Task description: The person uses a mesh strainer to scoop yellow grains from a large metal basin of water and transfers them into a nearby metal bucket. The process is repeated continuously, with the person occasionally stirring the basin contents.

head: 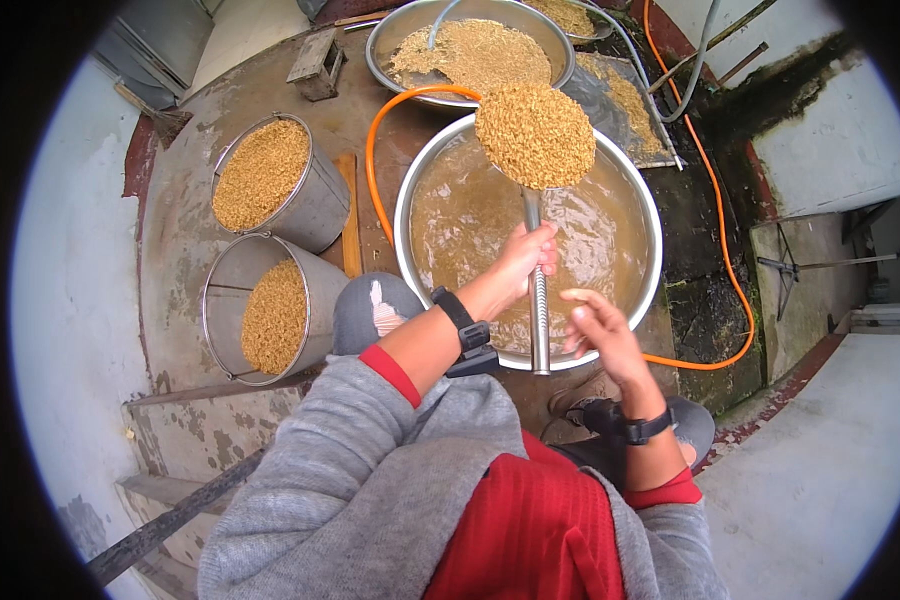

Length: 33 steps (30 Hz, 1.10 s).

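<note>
My left hand [526,257] is closed around the metal handle of a large round strainer [535,135], whose bowl is heaped with yellow-brown grain. The strainer is held over a wide metal basin [652,247] of cloudy brown water with a rippled surface. To the right of the handle, near the basin's close rim, my right hand [596,330] holds nothing; its fingers are bent and apart. What lies under the heaped grain in the strainer is hidden.
Two metal buckets [326,187] with grain lean at the left beside a wooden board [352,217]. Beyond the basin is another metal basin [379,64] with grain and water. An orange hose [722,225] curves along the right. A wooden stool [316,64] and concrete steps [195,427] are at the left.
</note>
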Each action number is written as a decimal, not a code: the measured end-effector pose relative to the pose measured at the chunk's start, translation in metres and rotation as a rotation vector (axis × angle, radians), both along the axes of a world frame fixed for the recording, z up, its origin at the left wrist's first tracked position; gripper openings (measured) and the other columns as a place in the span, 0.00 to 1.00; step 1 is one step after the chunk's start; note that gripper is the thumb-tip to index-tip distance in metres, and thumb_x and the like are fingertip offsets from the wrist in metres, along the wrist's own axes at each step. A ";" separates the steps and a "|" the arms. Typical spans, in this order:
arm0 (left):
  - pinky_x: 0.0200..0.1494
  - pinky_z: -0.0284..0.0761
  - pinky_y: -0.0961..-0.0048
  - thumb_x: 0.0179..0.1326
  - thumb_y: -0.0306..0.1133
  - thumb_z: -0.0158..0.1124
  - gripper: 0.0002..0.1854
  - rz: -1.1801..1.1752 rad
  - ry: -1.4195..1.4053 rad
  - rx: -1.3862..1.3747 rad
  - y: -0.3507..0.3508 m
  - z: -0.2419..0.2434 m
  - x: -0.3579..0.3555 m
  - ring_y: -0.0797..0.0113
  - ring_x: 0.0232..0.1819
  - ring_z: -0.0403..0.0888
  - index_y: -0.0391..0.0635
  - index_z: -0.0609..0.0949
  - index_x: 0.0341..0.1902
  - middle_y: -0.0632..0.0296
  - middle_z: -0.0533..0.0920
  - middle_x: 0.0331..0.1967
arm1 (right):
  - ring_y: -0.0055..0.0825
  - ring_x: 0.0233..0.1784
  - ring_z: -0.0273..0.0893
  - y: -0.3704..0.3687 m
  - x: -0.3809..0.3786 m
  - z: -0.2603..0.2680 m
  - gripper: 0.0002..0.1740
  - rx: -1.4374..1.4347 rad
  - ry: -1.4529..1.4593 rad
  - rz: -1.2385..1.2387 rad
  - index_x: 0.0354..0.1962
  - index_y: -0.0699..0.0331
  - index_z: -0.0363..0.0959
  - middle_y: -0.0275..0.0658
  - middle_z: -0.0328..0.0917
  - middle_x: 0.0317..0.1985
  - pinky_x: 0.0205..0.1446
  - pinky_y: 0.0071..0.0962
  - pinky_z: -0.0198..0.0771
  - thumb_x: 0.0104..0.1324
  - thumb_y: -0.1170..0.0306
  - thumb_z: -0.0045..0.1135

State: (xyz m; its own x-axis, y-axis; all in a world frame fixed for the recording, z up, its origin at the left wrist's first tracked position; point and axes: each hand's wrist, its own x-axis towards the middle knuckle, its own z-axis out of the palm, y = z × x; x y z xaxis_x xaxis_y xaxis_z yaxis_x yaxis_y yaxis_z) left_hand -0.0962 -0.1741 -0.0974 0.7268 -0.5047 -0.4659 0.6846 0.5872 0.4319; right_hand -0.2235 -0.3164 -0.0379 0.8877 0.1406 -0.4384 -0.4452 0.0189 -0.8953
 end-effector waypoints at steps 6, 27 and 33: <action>0.14 0.58 0.83 0.66 0.27 0.54 0.05 -0.049 0.004 -0.008 0.013 0.013 0.007 0.84 0.14 0.60 0.47 0.69 0.41 0.72 0.66 0.19 | 0.11 0.22 0.71 -0.058 0.011 -0.014 0.07 -0.224 -0.118 -0.160 0.35 0.64 0.76 0.26 0.72 0.20 0.25 0.14 0.66 0.70 0.70 0.52; 0.14 0.60 0.82 0.68 0.28 0.52 0.03 -0.068 0.012 -0.012 0.024 0.020 0.026 0.83 0.14 0.61 0.44 0.69 0.41 0.71 0.66 0.19 | 0.29 0.20 0.73 -0.073 0.025 -0.036 0.10 -0.690 -0.249 0.022 0.25 0.69 0.72 0.42 0.73 0.16 0.28 0.30 0.66 0.61 0.71 0.60; 0.14 0.60 0.83 0.68 0.27 0.53 0.05 -0.090 0.070 -0.123 0.030 0.026 0.031 0.83 0.13 0.61 0.45 0.67 0.36 0.71 0.66 0.19 | 0.28 0.21 0.74 -0.077 0.025 -0.039 0.09 -0.669 -0.235 0.023 0.27 0.69 0.74 0.41 0.75 0.19 0.29 0.29 0.67 0.60 0.70 0.62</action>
